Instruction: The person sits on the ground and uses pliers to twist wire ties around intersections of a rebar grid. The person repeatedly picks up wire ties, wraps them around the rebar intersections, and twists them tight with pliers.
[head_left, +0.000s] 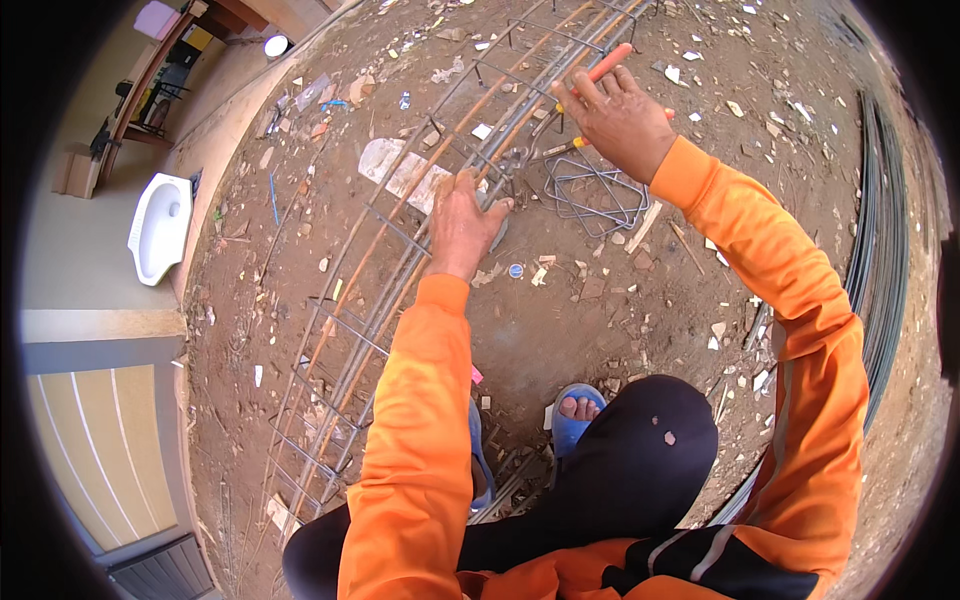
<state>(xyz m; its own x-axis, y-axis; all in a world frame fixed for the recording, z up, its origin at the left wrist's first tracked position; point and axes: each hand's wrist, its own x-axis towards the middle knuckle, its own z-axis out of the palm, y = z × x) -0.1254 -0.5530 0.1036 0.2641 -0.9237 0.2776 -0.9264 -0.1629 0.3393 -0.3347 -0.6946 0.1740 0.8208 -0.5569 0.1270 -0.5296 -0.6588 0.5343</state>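
A long steel rebar cage (364, 322) with square stirrups runs diagonally over the dirt before me. My left hand (460, 223) rests on its near bars, thumb and fingers around them; how firmly it grips is hard to tell. In my right hand (621, 124) are the orange and yellow handles of a pair of pliers or nippers (525, 155), whose metal head lies against the cage just right of my left hand. Several loose bent steel stirrups (592, 195) lie on the ground below my right hand. Under the cage is a pale, worn slab (401, 174).
Bundled thin steel bars (881, 255) curve along the right side. A white ceramic squat toilet pan (161, 229) lies on the paving at left, near a wooden bench (135, 97) and a white bucket (276, 47). Rubble and tile shards litter the dirt around my sandalled feet.
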